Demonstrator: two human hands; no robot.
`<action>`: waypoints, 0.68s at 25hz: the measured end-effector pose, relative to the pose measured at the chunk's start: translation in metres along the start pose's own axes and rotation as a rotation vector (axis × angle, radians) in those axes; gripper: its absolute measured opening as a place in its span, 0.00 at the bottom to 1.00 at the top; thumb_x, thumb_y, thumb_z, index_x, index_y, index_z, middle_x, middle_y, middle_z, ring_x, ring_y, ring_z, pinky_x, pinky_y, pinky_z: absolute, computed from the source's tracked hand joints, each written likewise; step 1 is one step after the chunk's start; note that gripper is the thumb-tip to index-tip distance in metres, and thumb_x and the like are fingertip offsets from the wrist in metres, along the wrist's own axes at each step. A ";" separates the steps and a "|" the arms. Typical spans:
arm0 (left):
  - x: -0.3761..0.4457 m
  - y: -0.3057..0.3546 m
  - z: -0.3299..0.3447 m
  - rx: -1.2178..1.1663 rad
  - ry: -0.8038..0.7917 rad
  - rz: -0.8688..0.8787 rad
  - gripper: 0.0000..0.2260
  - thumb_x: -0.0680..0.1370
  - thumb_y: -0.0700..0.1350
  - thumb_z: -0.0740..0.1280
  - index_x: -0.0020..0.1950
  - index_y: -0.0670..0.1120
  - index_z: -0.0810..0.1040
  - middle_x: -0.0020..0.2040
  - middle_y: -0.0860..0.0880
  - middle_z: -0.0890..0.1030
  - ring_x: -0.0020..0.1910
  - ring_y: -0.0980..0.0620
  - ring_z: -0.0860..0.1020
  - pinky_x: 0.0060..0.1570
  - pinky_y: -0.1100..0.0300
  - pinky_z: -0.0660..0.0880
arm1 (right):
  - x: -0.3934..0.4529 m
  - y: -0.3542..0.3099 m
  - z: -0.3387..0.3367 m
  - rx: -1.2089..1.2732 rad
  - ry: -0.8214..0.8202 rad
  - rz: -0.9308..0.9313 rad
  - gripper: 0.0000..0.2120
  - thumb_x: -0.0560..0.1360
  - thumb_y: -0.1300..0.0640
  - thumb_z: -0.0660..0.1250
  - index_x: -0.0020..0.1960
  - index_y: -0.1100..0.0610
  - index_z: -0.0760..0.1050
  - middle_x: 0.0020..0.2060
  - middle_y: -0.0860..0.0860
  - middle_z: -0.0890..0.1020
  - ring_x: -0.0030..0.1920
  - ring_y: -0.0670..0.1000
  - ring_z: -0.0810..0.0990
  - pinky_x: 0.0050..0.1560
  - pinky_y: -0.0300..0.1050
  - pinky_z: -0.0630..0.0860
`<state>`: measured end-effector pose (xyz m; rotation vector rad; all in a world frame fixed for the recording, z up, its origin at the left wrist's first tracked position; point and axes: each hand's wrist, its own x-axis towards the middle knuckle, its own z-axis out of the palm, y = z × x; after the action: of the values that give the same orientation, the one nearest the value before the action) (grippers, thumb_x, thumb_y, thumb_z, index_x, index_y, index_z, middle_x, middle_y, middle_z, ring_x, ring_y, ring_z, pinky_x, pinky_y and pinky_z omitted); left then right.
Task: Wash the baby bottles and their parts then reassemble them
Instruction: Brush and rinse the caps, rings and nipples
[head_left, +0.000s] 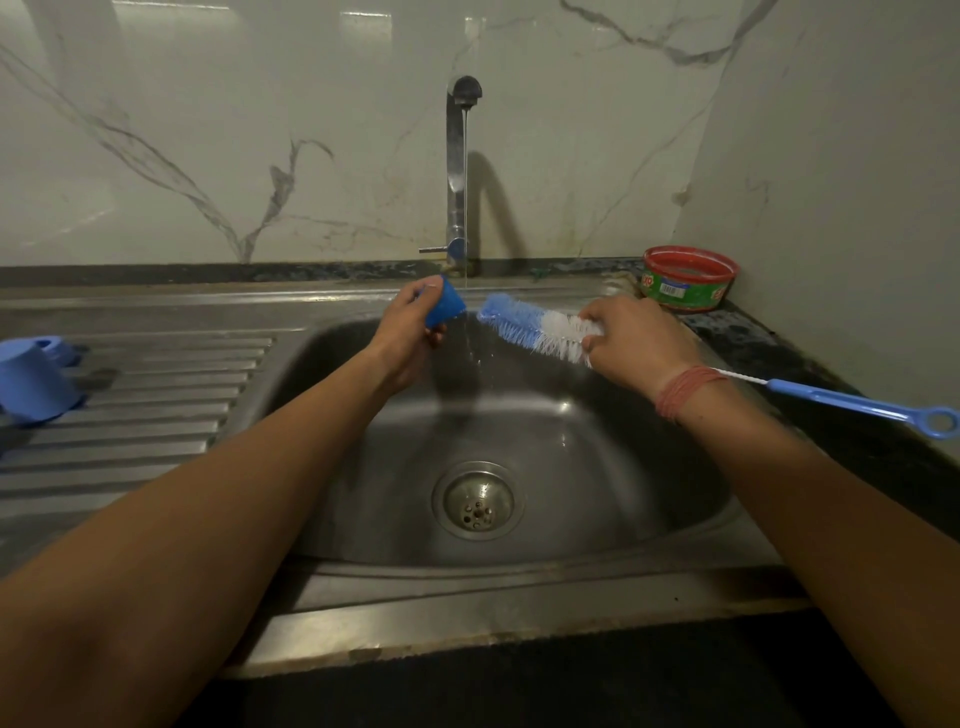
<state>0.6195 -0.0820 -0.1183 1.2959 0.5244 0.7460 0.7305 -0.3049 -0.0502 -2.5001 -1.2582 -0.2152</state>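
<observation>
Head view, mid-frame: the left hand is clamped on a small blue cap, held just beside the thin stream falling from the tap. The right hand grips the bottle brush by its bristles, tip pointing at the cap, not quite touching. This looks like the scrubbing step; next, the brush tip must enter the cap's opening. At the left edge, on the draining board, another blue cap sits cut off. No bottle bodies are visible. A red tub stands upper right, contents unclear.
</observation>
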 end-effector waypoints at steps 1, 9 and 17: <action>-0.001 0.001 0.001 -0.015 -0.017 -0.006 0.17 0.81 0.46 0.65 0.69 0.47 0.72 0.65 0.42 0.73 0.50 0.51 0.75 0.42 0.64 0.74 | 0.000 0.000 0.000 -0.001 -0.001 -0.001 0.15 0.75 0.60 0.64 0.61 0.53 0.78 0.55 0.58 0.81 0.54 0.60 0.79 0.53 0.52 0.77; -0.006 0.004 0.007 -0.021 -0.063 -0.084 0.21 0.81 0.49 0.67 0.70 0.41 0.68 0.63 0.42 0.74 0.48 0.51 0.76 0.46 0.64 0.78 | 0.002 0.001 0.001 -0.005 -0.016 -0.001 0.15 0.76 0.59 0.64 0.62 0.53 0.78 0.54 0.57 0.81 0.53 0.59 0.80 0.54 0.53 0.78; -0.002 0.005 0.003 -0.057 -0.034 -0.021 0.17 0.80 0.44 0.67 0.69 0.44 0.72 0.64 0.44 0.75 0.52 0.51 0.78 0.43 0.66 0.77 | 0.002 0.001 0.000 -0.004 -0.021 -0.010 0.17 0.76 0.59 0.64 0.64 0.52 0.76 0.57 0.57 0.81 0.55 0.60 0.79 0.55 0.52 0.77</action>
<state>0.6188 -0.0851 -0.1127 1.2467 0.4856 0.7161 0.7324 -0.3043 -0.0499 -2.5066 -1.2806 -0.1946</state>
